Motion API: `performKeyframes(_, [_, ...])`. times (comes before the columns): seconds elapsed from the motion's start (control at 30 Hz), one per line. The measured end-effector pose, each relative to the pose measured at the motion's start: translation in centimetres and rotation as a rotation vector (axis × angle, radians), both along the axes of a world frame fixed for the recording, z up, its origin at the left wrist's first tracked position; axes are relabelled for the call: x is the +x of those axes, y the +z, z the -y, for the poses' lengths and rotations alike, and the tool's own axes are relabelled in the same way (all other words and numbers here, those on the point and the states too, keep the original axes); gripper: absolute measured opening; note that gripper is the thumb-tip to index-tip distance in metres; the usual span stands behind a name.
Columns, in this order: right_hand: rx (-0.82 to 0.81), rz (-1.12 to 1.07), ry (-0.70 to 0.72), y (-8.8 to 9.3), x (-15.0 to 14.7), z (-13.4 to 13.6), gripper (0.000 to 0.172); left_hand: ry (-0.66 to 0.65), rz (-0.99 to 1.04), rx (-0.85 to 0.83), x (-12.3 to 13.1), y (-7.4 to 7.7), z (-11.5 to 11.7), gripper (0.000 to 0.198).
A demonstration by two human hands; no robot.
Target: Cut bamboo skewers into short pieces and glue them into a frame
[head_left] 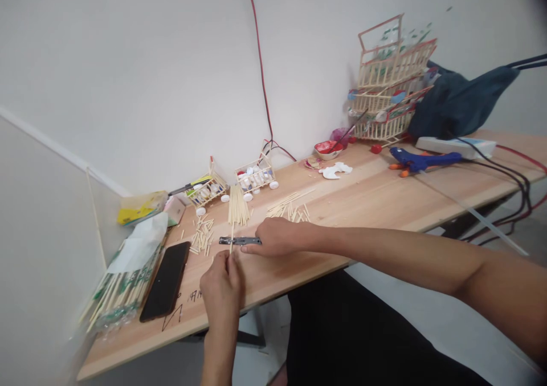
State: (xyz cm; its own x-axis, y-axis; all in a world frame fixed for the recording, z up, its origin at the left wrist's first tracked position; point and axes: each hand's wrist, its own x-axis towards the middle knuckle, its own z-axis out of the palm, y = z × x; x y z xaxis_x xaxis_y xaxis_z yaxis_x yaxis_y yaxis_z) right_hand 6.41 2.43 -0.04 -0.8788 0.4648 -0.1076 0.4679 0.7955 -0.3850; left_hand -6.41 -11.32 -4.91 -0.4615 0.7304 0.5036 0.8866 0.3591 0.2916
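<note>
Pale wood-grain tabletop (367,198) against a plain white wall (171,66); down the wall, a thin red cable (258,44). Near middle: left hand (220,283), thumb and fingers closed in a pinch on the near end of a thin pale wooden stick (231,248). Right hand (277,238), reaching in from the right, fingers wrapped around a slim grey metal hand tool (247,241) set crosswise over the stick. Just beyond: fanned bundle of pale sticks (238,206). Left of bundle: scatter of short stick pieces (201,235). Right of bundle: loose stick heap (282,205), close behind right hand. Farther back: two small stick-built carts (256,178) on round white wheels, loaded. Near left: flat black smartphone (166,280), beside clear-and-green plastic packet of sticks (132,277). Far right: tall stack of red-trimmed stick baskets (384,95); dark blue cloth bag (461,101); blue glue gun with orange tips (427,161); red-stained dish (328,150); crumpled white tissue (336,171).
</note>
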Motion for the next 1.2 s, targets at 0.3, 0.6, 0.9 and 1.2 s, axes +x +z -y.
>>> performKeyframes(0.3, [0.051, -0.010, 0.055, -1.5, -1.6, -0.2, 0.082, 0.032, 0.035, -0.008, -0.5, -0.5, 0.6, 0.026])
performKeyframes(0.6, [0.077, -0.019, 0.087, -1.6, -1.6, -0.3, 0.082, 0.057, 0.093, -0.014, -0.5, -0.6, 0.8, 0.028])
performKeyframes(0.9, [0.102, -0.043, 0.122, -1.9, -1.7, -0.6, 0.086, 0.082, 0.129, 0.015, 0.0, -0.3, 0.9, 0.026])
performKeyframes(1.2, [0.117, -0.102, 0.158, -0.8, -0.1, -0.8, 0.081, 0.000, 0.497, 0.204, -0.3, -1.0, 1.6, 0.023])
